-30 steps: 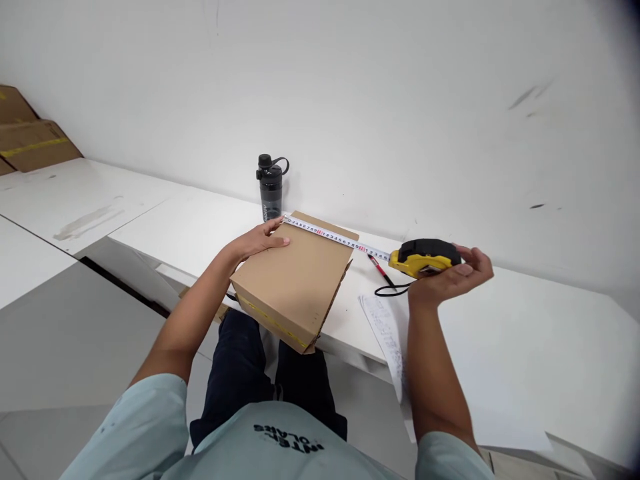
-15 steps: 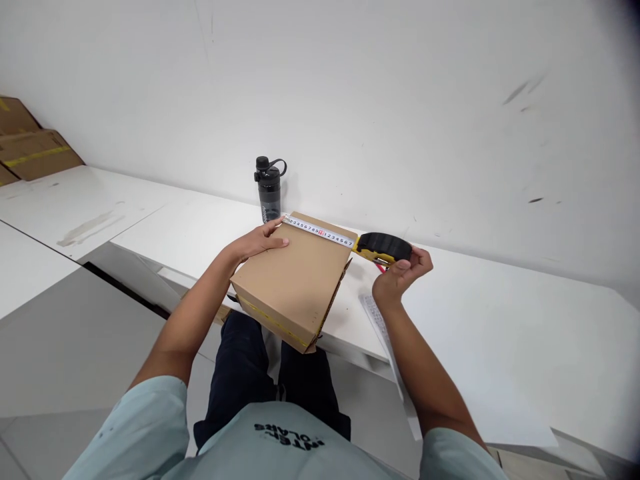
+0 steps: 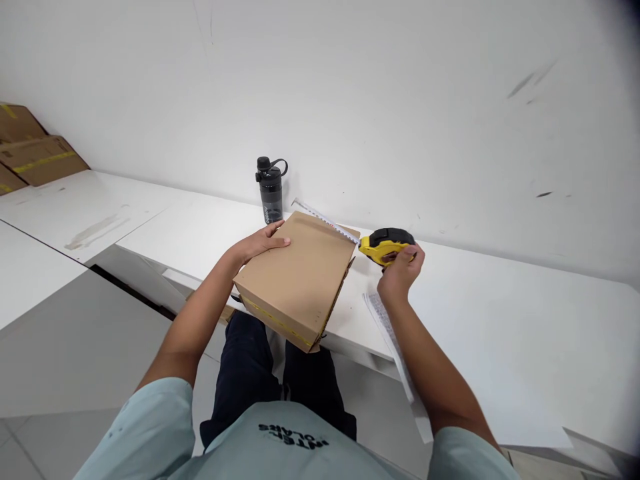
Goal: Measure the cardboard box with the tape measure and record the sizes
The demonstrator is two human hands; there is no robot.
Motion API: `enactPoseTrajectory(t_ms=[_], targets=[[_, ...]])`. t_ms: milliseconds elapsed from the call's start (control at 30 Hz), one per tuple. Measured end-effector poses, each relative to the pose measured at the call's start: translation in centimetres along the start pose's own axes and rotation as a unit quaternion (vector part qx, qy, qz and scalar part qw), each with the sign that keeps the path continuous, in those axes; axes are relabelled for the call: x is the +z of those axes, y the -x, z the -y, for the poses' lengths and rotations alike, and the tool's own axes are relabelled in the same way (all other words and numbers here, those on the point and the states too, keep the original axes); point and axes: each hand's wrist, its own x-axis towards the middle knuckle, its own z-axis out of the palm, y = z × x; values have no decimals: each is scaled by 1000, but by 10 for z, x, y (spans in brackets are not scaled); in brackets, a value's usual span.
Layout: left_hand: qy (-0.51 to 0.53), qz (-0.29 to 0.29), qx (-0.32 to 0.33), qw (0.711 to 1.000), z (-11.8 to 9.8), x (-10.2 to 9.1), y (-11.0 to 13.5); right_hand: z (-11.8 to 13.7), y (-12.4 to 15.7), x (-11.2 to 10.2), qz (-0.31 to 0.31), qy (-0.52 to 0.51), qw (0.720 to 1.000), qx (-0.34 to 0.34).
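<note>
A brown cardboard box (image 3: 300, 273) lies tilted over the front edge of the white table. My left hand (image 3: 263, 243) grips its left side, thumb on the top face and fingers over the far left edge. In my right hand (image 3: 401, 272) is a yellow and black tape measure (image 3: 386, 245), held beyond the box's right far corner. Its white blade (image 3: 325, 221) sticks out to the left along the box's far edge, turned partly on edge, with its free end past the box near the wall.
A black shaker bottle (image 3: 271, 193) stands behind the box by the wall. Printed paper sheets (image 3: 387, 330) lie under my right forearm and hang over the table edge. More cardboard boxes (image 3: 43, 160) are stacked at the far left. The white table (image 3: 500, 313) runs along the wall.
The tape measure has rolled in my right hand, showing its yellow side. Its blade has come off the box top and away from my left fingers, which stay on the box.
</note>
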Motion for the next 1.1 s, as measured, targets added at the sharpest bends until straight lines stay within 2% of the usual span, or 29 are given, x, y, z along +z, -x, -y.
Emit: enactPoseTrajectory(t_ms=[100,233,367,667,900,1000,1100], targets=[[0,16,-20,1000,-1,0,2,-2,-11,3,-46,-58,992,99],[3,18,-20,1000,-1,-2,3,-6,-22,2,-67,-106,984,128],[2,21,-20,1000,-2,-2,4,-8,-27,0,-51,-141,975,166],[62,40,-16,997,2,-4,4,-9,-29,0,-46,-150,952,263],[86,123,-15,989,3,-14,5,-2,-34,-2,-76,-137,949,272],[58,121,-19,991,-2,-25,6,2,-34,0,-78,-151,946,277],[0,89,-19,996,-3,-42,12,4,-32,2,-73,-169,941,282]])
